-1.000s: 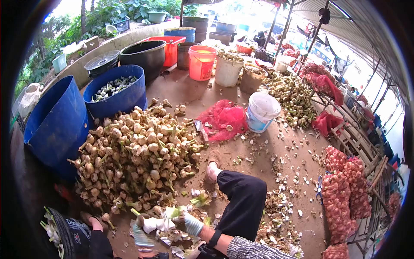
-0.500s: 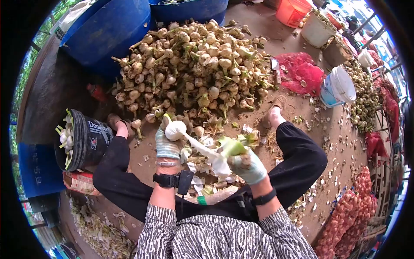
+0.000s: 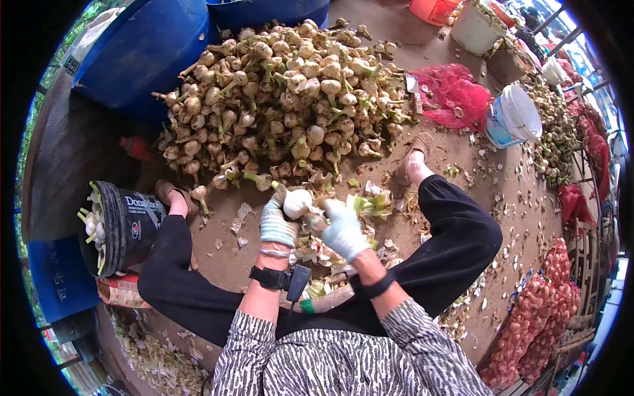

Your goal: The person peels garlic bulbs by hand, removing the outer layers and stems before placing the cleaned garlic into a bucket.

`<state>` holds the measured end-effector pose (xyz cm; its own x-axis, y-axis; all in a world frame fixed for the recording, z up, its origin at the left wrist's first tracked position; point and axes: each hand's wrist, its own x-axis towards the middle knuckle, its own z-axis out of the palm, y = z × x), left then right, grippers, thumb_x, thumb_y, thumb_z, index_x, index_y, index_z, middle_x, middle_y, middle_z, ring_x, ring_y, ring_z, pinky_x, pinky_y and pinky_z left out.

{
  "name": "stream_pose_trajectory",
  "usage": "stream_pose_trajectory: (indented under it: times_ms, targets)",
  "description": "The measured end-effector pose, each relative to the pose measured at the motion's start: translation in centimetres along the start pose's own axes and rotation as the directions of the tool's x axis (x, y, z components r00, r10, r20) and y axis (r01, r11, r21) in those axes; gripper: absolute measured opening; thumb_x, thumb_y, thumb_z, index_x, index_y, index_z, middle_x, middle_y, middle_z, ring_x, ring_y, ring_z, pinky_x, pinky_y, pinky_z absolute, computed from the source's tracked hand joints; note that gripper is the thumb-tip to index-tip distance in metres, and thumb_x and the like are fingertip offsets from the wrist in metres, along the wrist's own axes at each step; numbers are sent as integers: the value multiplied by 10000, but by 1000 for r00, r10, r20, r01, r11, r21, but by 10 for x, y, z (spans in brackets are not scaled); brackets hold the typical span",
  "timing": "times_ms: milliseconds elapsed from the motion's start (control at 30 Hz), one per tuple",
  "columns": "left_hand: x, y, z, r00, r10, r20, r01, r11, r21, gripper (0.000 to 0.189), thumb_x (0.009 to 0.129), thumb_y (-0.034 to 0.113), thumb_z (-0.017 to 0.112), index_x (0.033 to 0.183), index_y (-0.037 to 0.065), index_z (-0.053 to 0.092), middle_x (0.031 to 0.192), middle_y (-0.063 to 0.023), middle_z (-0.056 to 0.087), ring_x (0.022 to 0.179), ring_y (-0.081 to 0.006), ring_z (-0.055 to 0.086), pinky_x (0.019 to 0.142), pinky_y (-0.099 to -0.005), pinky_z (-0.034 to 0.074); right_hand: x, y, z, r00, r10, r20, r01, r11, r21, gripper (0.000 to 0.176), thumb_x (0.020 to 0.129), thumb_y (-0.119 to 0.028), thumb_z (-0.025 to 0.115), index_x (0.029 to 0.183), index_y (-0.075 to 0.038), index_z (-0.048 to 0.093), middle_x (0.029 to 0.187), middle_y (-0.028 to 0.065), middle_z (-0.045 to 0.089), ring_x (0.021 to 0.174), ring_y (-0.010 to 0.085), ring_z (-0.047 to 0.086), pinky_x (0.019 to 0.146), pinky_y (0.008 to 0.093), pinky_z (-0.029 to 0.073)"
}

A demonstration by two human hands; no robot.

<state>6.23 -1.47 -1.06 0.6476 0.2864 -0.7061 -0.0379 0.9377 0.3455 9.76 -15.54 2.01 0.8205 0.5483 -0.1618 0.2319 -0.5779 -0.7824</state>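
Between my legs, my left hand, in a striped work glove, is closed round a white garlic bulb, whose green stem end sticks out past the fingers. My right hand, also gloved and slightly blurred, is at the bulb's right side with fingers pressed together; what they pinch is too blurred to name. Loose leafy skins lie just beyond my right hand. A large heap of unpeeled garlic rises in front of both hands.
A black bucket of peeled garlic lies tilted at the left. Blue tubs stand behind the heap. Right of it are a red net, a white-blue bucket and filled net bags. Skins litter the floor.
The long peel strip stretched between my hands no longer shows there. My right hand has moved up and left to the bulb; my left hand has shifted right with it.
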Motion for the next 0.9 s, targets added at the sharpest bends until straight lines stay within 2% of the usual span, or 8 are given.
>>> stream_pose_trajectory:
  times_ms: [33,100,167,333,367,500,767,900]
  targets:
    - [6,-7,-6,995,2,99,-4,1000,19,308,794,321,612,872,25,577,796,-103,612,700,-235,590,620,-351,512,6,2,11,998,26,48,-22,996,-83,247,756,-224,593,908,-30,585,749,172,599,711,319,581,669,373,464]
    - [12,-1,-11,999,42,-13,-41,995,88,326,814,333,583,889,16,574,829,-125,616,738,-254,600,657,-357,517,-13,-29,-5,977,-9,213,-91,885,456,185,764,-161,564,884,-26,603,685,156,596,641,284,582,633,350,471]
    - [25,8,-22,998,-21,-61,25,997,72,369,786,415,587,920,72,586,866,-100,623,817,-264,580,711,-431,478,-38,-60,-17,924,-97,371,-148,802,578,166,754,-116,551,880,-29,613,704,139,607,628,237,585,633,320,471]
    - [33,16,-19,991,-58,-121,58,998,-10,372,750,366,650,992,100,552,981,-93,591,914,-291,535,787,-492,429,-22,-2,3,918,2,397,-78,981,175,178,731,-162,589,860,-50,638,778,152,632,727,249,622,656,326,483]
    - [39,19,-11,992,-79,-94,76,997,-33,370,746,338,662,1002,98,545,989,-106,592,922,-291,535,790,-479,433,-8,64,23,908,206,366,-72,935,-348,221,725,-206,597,881,-52,624,815,173,626,791,304,608,695,353,482]
    - [57,20,-17,989,-115,-92,114,993,-15,356,758,358,637,986,94,565,981,-112,603,927,-300,542,803,-460,437,29,113,29,921,359,150,-268,866,-423,411,765,-264,553,1131,-85,495,1170,198,478,1037,344,504,856,406,422]
    - [50,-11,-47,976,-206,-72,214,970,113,298,809,323,569,975,75,574,939,-103,607,855,-270,582,693,-422,501,156,185,-55,808,525,-267,-588,690,-423,371,793,-252,499,1140,-123,495,1121,172,467,1048,366,470,850,460,417]
    - [46,-41,-81,912,-377,-162,377,926,-30,369,858,340,497,1085,49,500,993,-118,579,855,-278,576,686,-420,522,208,235,-76,814,539,-217,-573,682,-454,405,808,-303,453,1171,-127,487,1159,211,493,1052,386,487,877,454,413]
